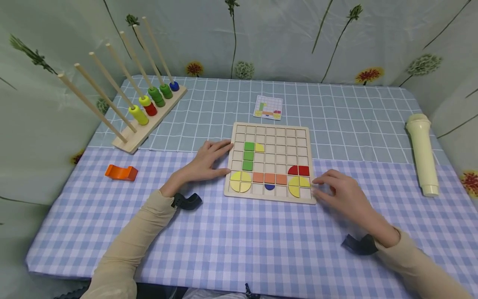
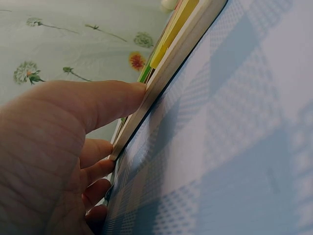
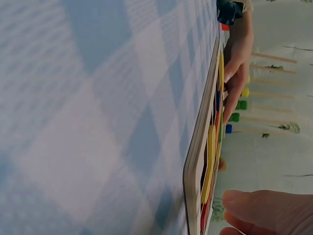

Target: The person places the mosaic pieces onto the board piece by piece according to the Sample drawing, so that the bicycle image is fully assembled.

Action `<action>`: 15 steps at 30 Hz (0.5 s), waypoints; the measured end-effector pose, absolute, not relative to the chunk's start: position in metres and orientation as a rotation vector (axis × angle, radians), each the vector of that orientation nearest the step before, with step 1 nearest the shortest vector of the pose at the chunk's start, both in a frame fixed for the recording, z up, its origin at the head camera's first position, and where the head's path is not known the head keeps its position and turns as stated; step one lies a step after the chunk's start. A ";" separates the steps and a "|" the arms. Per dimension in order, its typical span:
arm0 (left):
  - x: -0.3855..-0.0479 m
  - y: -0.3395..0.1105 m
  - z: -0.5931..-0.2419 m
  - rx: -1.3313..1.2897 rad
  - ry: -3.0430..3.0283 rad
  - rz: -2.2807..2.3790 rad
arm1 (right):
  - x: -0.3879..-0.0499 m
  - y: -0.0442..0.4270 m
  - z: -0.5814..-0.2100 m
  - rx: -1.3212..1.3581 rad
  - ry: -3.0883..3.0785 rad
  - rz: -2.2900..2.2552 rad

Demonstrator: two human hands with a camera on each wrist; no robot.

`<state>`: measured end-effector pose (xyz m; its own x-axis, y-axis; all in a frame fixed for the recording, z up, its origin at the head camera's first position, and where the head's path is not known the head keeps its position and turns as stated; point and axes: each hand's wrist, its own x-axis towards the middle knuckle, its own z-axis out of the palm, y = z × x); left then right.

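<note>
A wooden grid board (image 1: 275,131) lies on the checked cloth between the two hands. It carries a column of green squares (image 1: 248,155), a row of orange squares (image 1: 269,178), a blue half-circle (image 1: 269,187), red pieces (image 1: 304,170) and yellow rounded pieces (image 1: 245,177). My left hand (image 1: 209,162) touches the board's left edge with thumb and fingertips, fingers extended. At the lower right edge hovers my right hand (image 1: 345,199), its fingers loosely bent. Nothing shows between thumb and fingers of the right hand (image 3: 269,210) in the right wrist view.
Behind the board lies a pattern card (image 1: 268,108). A wooden peg stand (image 1: 149,132) with coloured beads stands at the back left, and an orange curved block (image 1: 121,172) sits in front of it. On the far right lies a cream cylinder (image 1: 422,153).
</note>
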<state>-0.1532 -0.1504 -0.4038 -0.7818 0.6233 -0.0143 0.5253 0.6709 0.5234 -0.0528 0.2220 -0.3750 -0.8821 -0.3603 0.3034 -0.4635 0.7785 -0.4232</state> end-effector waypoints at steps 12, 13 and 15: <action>-0.153 -0.151 -0.402 0.949 2.695 0.748 | -0.049 0.246 -0.371 0.487 -2.931 0.545; -0.153 -0.151 -0.403 0.950 2.696 0.746 | -0.049 0.247 -0.371 0.475 -2.942 0.533; -0.153 -0.151 -0.403 0.950 2.697 0.745 | -0.049 0.249 -0.372 0.451 -2.958 0.504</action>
<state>-0.1531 -0.1511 -0.4032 -0.7777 0.6286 -0.0094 0.5347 0.6692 0.5159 -0.0486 0.2493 -0.3716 -0.9501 -0.2714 0.1539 -0.3070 0.9009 -0.3068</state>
